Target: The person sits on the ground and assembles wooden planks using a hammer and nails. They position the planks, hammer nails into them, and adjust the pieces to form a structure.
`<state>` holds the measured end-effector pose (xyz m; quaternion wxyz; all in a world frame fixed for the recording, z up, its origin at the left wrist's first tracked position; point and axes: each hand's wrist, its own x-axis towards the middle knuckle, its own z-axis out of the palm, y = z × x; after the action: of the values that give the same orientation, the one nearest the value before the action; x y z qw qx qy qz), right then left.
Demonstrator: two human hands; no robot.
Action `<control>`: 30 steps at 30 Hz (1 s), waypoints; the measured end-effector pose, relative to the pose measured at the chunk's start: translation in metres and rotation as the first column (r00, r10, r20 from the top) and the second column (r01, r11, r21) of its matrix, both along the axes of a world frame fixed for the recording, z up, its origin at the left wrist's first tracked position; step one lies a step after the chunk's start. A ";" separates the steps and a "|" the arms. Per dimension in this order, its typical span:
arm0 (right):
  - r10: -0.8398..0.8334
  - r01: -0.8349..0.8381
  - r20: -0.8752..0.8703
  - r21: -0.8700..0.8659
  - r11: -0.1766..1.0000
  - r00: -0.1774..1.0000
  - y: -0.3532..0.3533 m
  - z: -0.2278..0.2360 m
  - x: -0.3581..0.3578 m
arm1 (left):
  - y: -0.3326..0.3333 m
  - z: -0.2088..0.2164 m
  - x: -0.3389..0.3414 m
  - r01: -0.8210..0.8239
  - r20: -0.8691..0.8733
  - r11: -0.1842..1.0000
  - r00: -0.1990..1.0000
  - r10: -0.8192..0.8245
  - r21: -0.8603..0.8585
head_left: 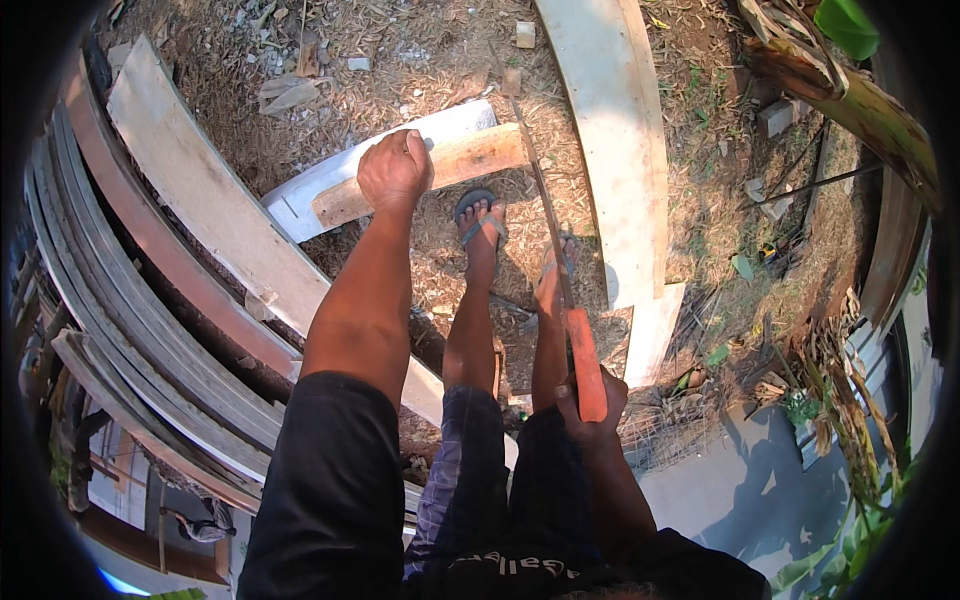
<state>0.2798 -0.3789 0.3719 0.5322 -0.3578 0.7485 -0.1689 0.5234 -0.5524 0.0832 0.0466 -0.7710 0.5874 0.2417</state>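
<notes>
My right hand (597,405) is wrapped around the orange handle of a handsaw (586,362). The saw's long thin blade reaches away from me and lies along the right end of a short wooden board (478,153). My left hand (393,172) is closed on the middle of that board, its thumb on top; the fingers' undersides are hidden. Beneath the board is a pale, white-topped block (290,205), which sticks out at the left and far side. Both my feet, in flip-flops (482,200), stand just on the near side of the board.
A long pale plank (615,140) lies to the right of the saw. On the left are another long plank (190,140) and a stack of weathered boards (150,290). Wood chips and dry litter cover the ground. A thick plant stem (850,100) leans in at the far right.
</notes>
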 end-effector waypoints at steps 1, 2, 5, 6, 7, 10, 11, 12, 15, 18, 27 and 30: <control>0.023 -0.023 -0.009 -0.018 1.000 1.000 -0.002 -0.004 -0.001 | 0.000 0.001 -0.001 -0.002 -0.010 1.000 1.000 0.002 -0.008; 0.046 -0.046 -0.018 -0.036 0.998 0.999 -0.001 -0.009 -0.002 | 0.000 0.002 -0.001 -0.004 -0.021 1.000 1.000 0.003 -0.017; 0.023 -0.023 -0.003 -0.061 0.998 1.000 -0.007 -0.017 -0.001 | 0.001 0.001 -0.001 -0.001 -0.026 0.998 1.000 -0.001 -0.068; 0.001 0.000 0.007 -0.055 0.998 1.000 -0.007 -0.017 0.000 | 0.000 0.001 -0.001 0.023 -0.018 0.998 1.000 -0.024 -0.052; 0.013 -0.013 0.003 -0.052 0.999 1.000 -0.005 -0.016 0.000 | -0.001 0.001 0.001 0.016 -0.029 0.999 0.999 -0.018 -0.038; 0.040 -0.040 -0.007 -0.039 0.998 0.999 0.004 -0.011 0.003 | -0.001 0.000 0.003 0.009 -0.058 1.000 0.998 -0.010 -0.020; 0.041 -0.041 -0.009 -0.031 0.999 0.999 0.007 -0.010 0.004 | 0.000 -0.001 0.004 0.015 -0.062 0.999 0.998 -0.016 -0.030; 0.042 -0.042 -0.012 -0.025 0.999 0.999 0.007 -0.010 0.004 | 0.000 -0.002 0.004 0.020 -0.068 0.999 0.997 -0.023 -0.041; 0.034 -0.035 -0.016 -0.028 0.999 0.999 0.002 -0.006 0.006 | 0.003 -0.002 0.003 0.014 -0.040 0.998 0.999 -0.017 -0.067; 0.101 -0.105 -0.049 -0.077 0.992 0.994 0.002 -0.010 0.004 | 0.001 -0.004 0.003 0.027 -0.060 0.997 0.998 -0.031 -0.072; 0.007 -0.006 0.045 -0.029 1.000 0.999 0.002 -0.009 0.005 | 0.000 0.004 -0.006 0.016 0.030 0.999 0.999 -0.014 -0.051; 0.001 0.002 0.047 -0.068 0.998 0.999 -0.004 -0.007 0.010 | 0.003 0.001 -0.001 -0.017 -0.006 1.000 1.000 0.017 0.023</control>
<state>0.2899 -0.3826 0.3652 0.5371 -0.3714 0.7297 -0.2029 0.5228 -0.5490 0.0844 0.0519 -0.7747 0.5780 0.2512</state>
